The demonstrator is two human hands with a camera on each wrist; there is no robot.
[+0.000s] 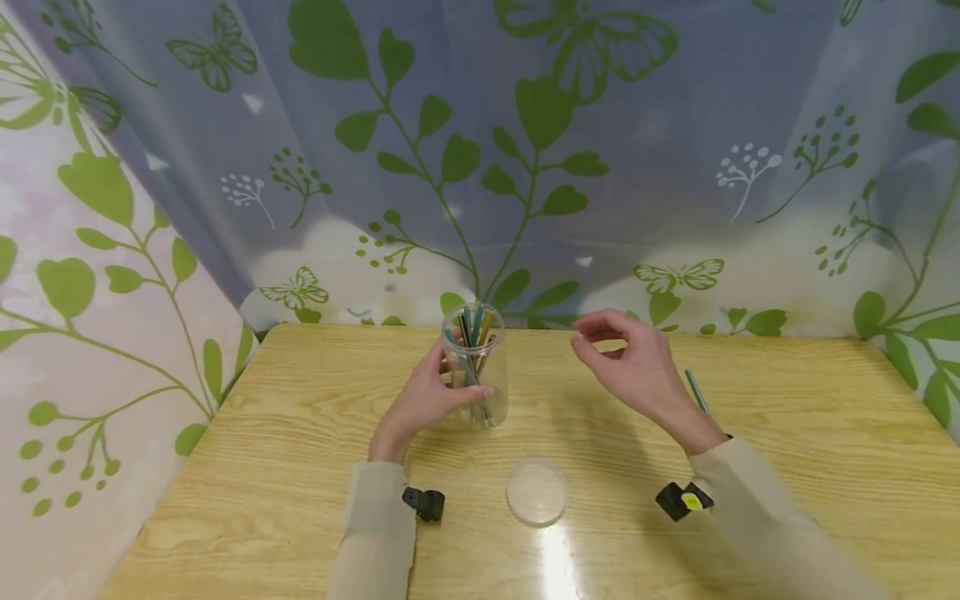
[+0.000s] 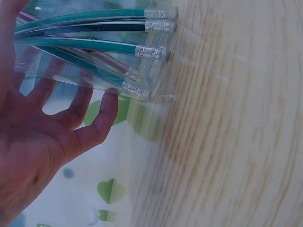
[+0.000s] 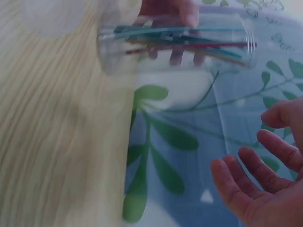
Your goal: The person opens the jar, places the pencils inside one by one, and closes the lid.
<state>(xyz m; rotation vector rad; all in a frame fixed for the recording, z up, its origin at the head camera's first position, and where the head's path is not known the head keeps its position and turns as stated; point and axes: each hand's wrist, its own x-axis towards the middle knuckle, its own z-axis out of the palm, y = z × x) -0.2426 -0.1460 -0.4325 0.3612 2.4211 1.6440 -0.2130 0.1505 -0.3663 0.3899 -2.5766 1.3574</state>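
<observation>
My left hand (image 1: 429, 393) grips a clear round jar (image 1: 498, 392), its thumb lying across the front and its fingers behind. The open-topped jar stands upright on the table and holds several pencils (image 1: 477, 327), teal, dark and yellow among them. Close up in the left wrist view, metal-banded ends of teal pencils (image 2: 118, 47) rest at the jar's bottom. To the right of the jar, my right hand (image 1: 637, 360) hovers above the table with nothing in it, its fingers loosely bent. The right wrist view shows the hand's spread fingers (image 3: 229, 182) apart from the jar.
A round clear lid (image 1: 537, 493) lies flat on the wooden table (image 1: 285, 467) in front of the jar. One teal pencil (image 1: 697, 392) lies by my right wrist, partly hidden by it. Behind the table hangs a leaf-patterned curtain (image 1: 322, 192).
</observation>
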